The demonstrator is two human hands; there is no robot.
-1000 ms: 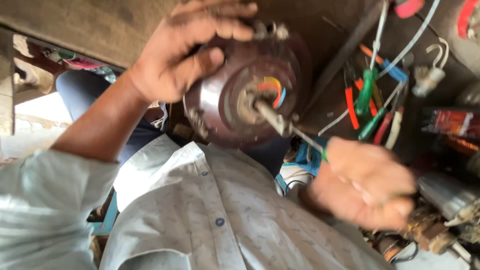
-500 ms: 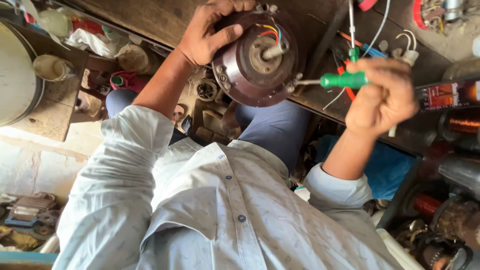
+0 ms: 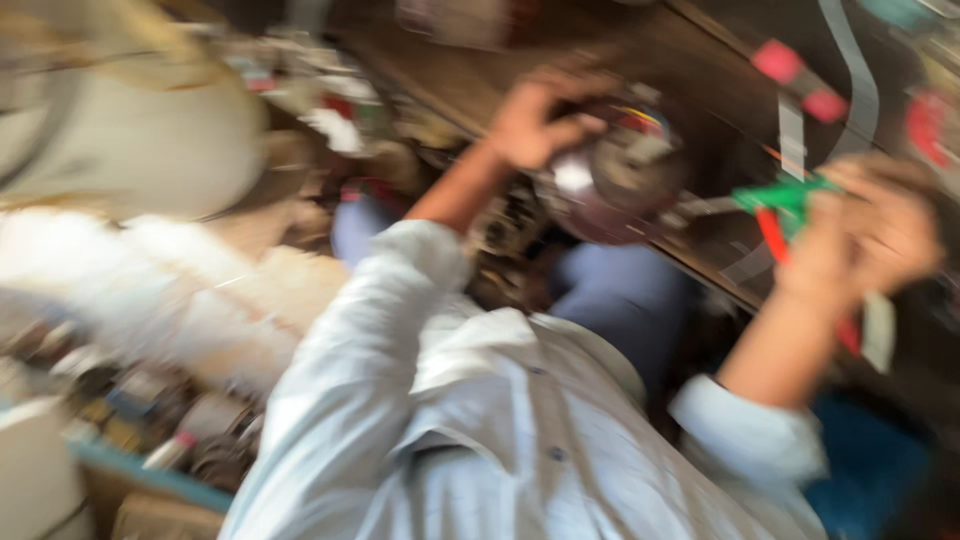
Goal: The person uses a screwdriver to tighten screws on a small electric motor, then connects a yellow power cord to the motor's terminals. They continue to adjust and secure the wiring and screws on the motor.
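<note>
Both hands blurred: left (image 3: 535, 120) grips motor (image 3: 625, 175), right (image 3: 870, 235) w/ green screwdriver (image 3: 785, 195).

hands (image 3: 540, 120): 2 | round motor (image 3: 620, 180): 1 | green-handled screwdriver (image 3: 780, 195): 1

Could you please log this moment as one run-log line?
left hand: grips round motor housing | right hand: holds green-handled screwdriver, tip toward housing | view: motion-blurred

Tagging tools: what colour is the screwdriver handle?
Green; the screwdriver handle shows, blurred, in the head view, in the right hand.
</note>
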